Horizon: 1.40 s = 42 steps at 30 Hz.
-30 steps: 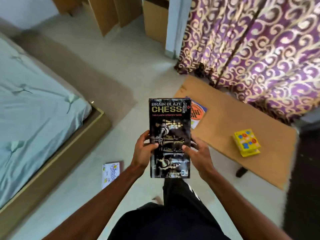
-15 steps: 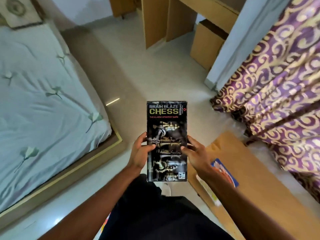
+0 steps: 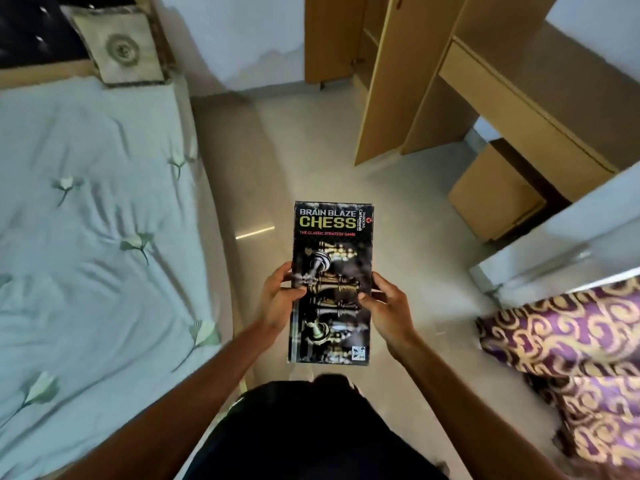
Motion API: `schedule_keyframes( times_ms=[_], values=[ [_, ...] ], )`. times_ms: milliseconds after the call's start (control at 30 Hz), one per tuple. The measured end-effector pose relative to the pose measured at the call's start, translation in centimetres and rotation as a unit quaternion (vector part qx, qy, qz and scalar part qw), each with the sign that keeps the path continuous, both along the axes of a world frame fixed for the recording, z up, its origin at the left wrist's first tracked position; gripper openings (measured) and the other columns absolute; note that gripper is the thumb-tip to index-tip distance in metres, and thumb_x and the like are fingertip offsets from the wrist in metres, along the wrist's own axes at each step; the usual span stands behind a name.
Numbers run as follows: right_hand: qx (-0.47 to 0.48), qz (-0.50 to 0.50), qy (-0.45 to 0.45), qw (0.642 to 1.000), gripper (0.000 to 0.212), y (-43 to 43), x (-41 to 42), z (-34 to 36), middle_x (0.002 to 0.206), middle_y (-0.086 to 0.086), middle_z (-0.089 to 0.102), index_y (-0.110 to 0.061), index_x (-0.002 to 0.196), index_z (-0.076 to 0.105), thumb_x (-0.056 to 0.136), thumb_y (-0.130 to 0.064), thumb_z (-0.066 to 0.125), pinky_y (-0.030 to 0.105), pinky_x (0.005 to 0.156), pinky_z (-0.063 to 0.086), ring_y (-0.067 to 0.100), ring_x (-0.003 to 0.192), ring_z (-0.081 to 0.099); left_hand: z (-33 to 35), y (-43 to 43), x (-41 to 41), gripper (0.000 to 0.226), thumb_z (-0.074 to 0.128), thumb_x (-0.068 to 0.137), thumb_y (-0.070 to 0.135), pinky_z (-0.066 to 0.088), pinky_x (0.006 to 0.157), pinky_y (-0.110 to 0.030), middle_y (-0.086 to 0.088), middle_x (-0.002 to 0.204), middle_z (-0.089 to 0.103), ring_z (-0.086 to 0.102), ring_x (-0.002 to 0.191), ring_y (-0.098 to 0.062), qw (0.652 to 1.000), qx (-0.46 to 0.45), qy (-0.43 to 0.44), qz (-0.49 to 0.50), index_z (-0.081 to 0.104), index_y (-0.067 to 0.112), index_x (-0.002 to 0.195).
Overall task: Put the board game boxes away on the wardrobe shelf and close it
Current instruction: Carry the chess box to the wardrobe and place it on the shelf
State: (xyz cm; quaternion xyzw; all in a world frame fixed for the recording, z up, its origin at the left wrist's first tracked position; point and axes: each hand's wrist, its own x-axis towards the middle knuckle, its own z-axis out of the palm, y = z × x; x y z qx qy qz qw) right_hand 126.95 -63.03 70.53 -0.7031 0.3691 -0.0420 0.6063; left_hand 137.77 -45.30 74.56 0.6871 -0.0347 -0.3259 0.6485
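Observation:
I hold a black chess box (image 3: 331, 237), printed "Brain Blaze Chess", upright in front of me over the floor. My left hand (image 3: 278, 299) grips its left edge and my right hand (image 3: 386, 306) grips its right edge, thumbs on the cover. Ahead at the top stands a wooden wardrobe (image 3: 332, 39) with an open door panel (image 3: 388, 84). Its shelves are not visible from here.
A bed with a pale green sheet (image 3: 86, 220) fills the left side, a cushion (image 3: 121, 50) at its head. A wooden desk (image 3: 526, 95) with a low cabinet (image 3: 491, 199) stands at the right. A purple and gold curtain (image 3: 571, 344) hangs at the lower right. Pale floor (image 3: 311, 140) lies ahead.
The view has turned left and lifted toward the wardrobe. The cardboard mat and the other game boxes on the floor have left the frame. Both hands keep the same hold on the chess box.

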Motion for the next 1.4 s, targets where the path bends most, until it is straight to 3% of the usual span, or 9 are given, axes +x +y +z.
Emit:
schedule_keyframes(
  times_ms=[100,267,400,567,700,800,1067,1300,1400],
  values=[
    [0.017,-0.001,0.003,1.0,0.053,-3.4,7.5,0.7,0.127,0.004,0.065,-0.027,0.135,0.057,0.084,-0.019,0.069,0.041,0.083,0.061,0.019,0.102,0.071,1.0,-3.2,6.9,0.046,0.047,0.091,-0.008,0.051,0.087,-0.032,0.001,0.106,0.062,0.059,0.102,-0.019,1.0,-0.005,-0.004,0.018,0.06,0.033,0.107],
    [0.01,0.017,-0.026,0.999,0.039,-10.1,21.9,1.8,0.111,0.0,0.073,-0.037,0.11,0.069,0.089,-0.004,0.063,0.039,0.084,0.06,0.019,0.094,0.071,0.4,-9.5,20.9,0.044,0.046,0.092,-0.007,0.054,0.063,-0.019,-0.001,0.105,0.064,0.066,0.089,-0.011,0.999,-0.018,-0.001,0.045,0.059,0.026,0.118],
    [0.013,0.018,-0.046,0.999,0.044,-15.8,34.2,2.4,0.109,-0.001,0.073,-0.042,0.105,0.066,0.091,-0.001,0.06,0.038,0.083,0.06,0.019,0.093,0.07,0.2,-15.2,33.0,0.044,0.045,0.093,-0.007,0.053,0.071,-0.027,-0.003,0.102,0.063,0.065,0.09,-0.015,0.998,-0.011,-0.001,0.064,0.059,0.024,0.122],
    [0.001,0.038,-0.032,0.999,0.049,-22.9,48.5,2.6,0.127,-0.003,0.064,-0.022,0.137,0.056,0.091,-0.009,0.064,0.041,0.097,0.055,0.019,0.112,0.064,1.8,-21.6,46.4,0.045,0.043,0.093,-0.007,0.051,0.066,-0.024,-0.003,0.1,0.063,0.065,0.087,-0.013,0.996,-0.017,-0.003,0.085,0.06,0.029,0.117],
    [-0.016,0.056,-0.02,0.998,0.054,-27.3,59.1,3.7,0.133,-0.006,0.054,-0.016,0.144,0.048,0.092,-0.01,0.063,0.031,0.102,0.048,0.013,0.12,0.054,1.8,-25.6,56.4,0.044,0.05,0.091,-0.003,0.056,0.066,-0.026,-0.009,0.105,0.066,0.069,0.087,-0.017,0.993,-0.017,-0.004,0.113,0.062,0.026,0.122],
    [-0.034,0.064,-0.02,0.997,0.056,-30.8,67.6,3.0,0.134,0.0,0.052,-0.02,0.145,0.046,0.092,-0.012,0.063,0.03,0.099,0.051,0.014,0.118,0.054,1.2,-28.8,64.7,0.04,0.052,0.089,-0.003,0.057,0.076,-0.035,-0.011,0.107,0.068,0.069,0.09,-0.02,0.99,-0.027,-0.004,0.138,0.064,0.025,0.114],
    [-0.027,0.012,-0.022,0.999,0.061,-40.3,91.8,1.5,0.133,-0.001,0.051,-0.028,0.145,0.045,0.09,-0.014,0.066,0.022,0.078,0.059,0.014,0.111,0.059,-1.1,-38.2,90.9,0.028,0.056,0.089,0.003,0.059,0.075,-0.042,-0.012,0.111,0.069,0.068,0.101,-0.031,0.995,-0.012,0.001,0.095,0.065,0.015,0.113],
    [0.004,-0.081,-0.015,0.997,0.069,-48.7,105.2,1.9,0.125,0.007,0.06,-0.038,0.144,0.043,0.082,-0.022,0.07,0.029,0.07,0.061,0.025,0.102,0.066,0.7,-49.0,107.9,0.024,0.061,0.086,0.008,0.058,0.084,-0.05,-0.01,0.11,0.069,0.07,0.097,-0.027,0.999,0.019,-0.023,0.012,0.063,0.015,0.108],
    [0.017,-0.129,-0.013,0.991,0.068,-53.7,110.2,2.1,0.124,0.007,0.059,-0.032,0.145,0.043,0.086,-0.015,0.069,0.019,0.058,0.055,0.019,0.086,0.065,0.7,-54.9,113.9,0.024,0.063,0.085,0.009,0.058,0.084,-0.052,-0.009,0.109,0.069,0.07,0.097,-0.026,0.999,0.028,-0.027,-0.028,0.064,0.016,0.108]
  ],
)
